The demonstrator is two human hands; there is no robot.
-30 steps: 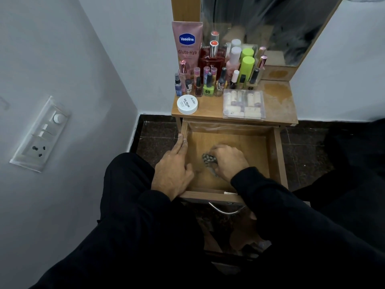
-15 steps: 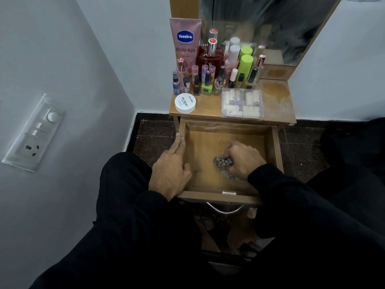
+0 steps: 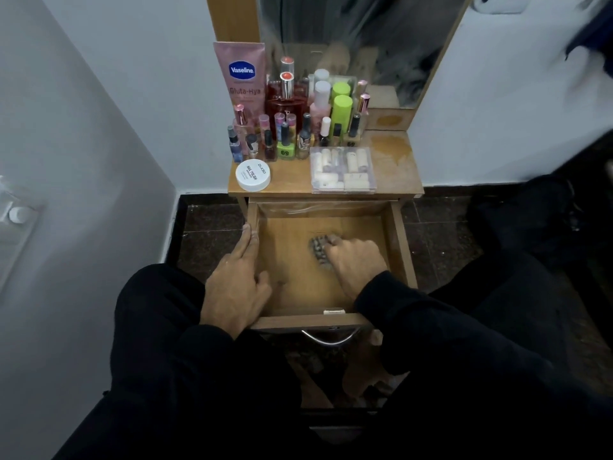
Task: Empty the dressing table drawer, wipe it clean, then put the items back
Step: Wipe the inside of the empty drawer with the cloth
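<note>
The wooden drawer (image 3: 403,247) of the dressing table stands pulled out, with nothing inside but a grey patterned cloth (image 3: 317,249). My right hand (image 3: 353,262) grips that cloth and presses it on the drawer floor, right of centre. My left hand (image 3: 237,280) rests on the drawer's left wall, fingers stretched along its rim and thumb inside. On the tabletop (image 3: 398,167) above stand a pink Vaseline tube (image 3: 241,78), several nail polish and perfume bottles (image 3: 292,127), a white round jar (image 3: 252,174) and a clear plastic box (image 3: 343,170).
A mirror (image 3: 358,38) rises behind the bottles. A white wall with a switch plate (image 3: 15,215) closes in on the left. Dark tiled floor (image 3: 205,234) lies beside the table. My dark-clad knees flank the drawer front and its metal handle (image 3: 330,340).
My right hand has slid the cloth from the drawer's middle front toward the right and back. My left hand has stayed on the left wall.
</note>
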